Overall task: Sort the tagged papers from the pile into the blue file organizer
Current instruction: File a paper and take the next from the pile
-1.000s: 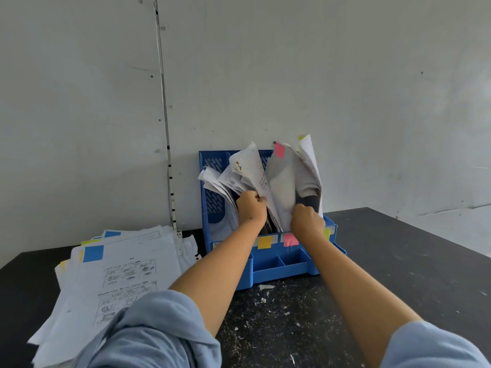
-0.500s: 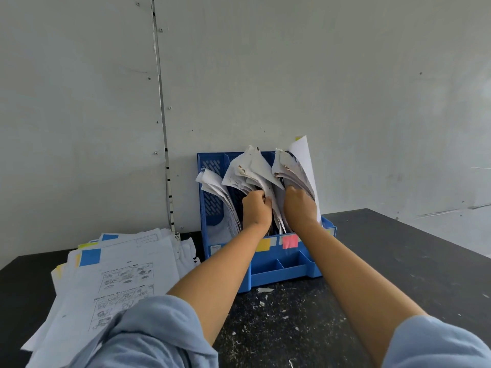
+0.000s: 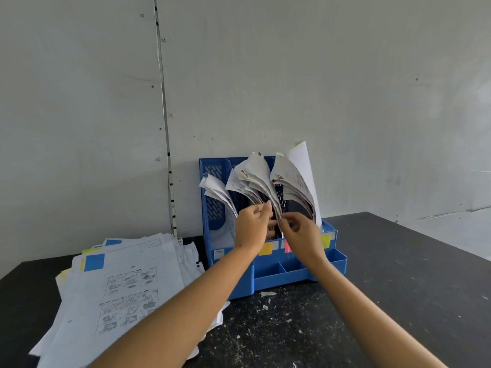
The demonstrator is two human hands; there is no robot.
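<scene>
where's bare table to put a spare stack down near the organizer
The dark table right of the organizer is bare out to its far edge. The strip in front of the organizer, between the two forearms, holds only paper scraps. It is crowded left of the organizer, where the paper pile spreads to the near edge.

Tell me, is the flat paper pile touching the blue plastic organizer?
Cannot tell: in the head view the flat paper pile reaches the blue plastic organizer, but the left forearm hides that spot.

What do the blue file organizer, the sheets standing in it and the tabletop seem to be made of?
Blue file organizer: probably moulded plastic, smooth, with slotted walls. Sheets: thin white paper, curling over and stained at the corners. Tabletop: dark, matte, hard-looking surface, speckled with white scraps; material unclear.
</scene>
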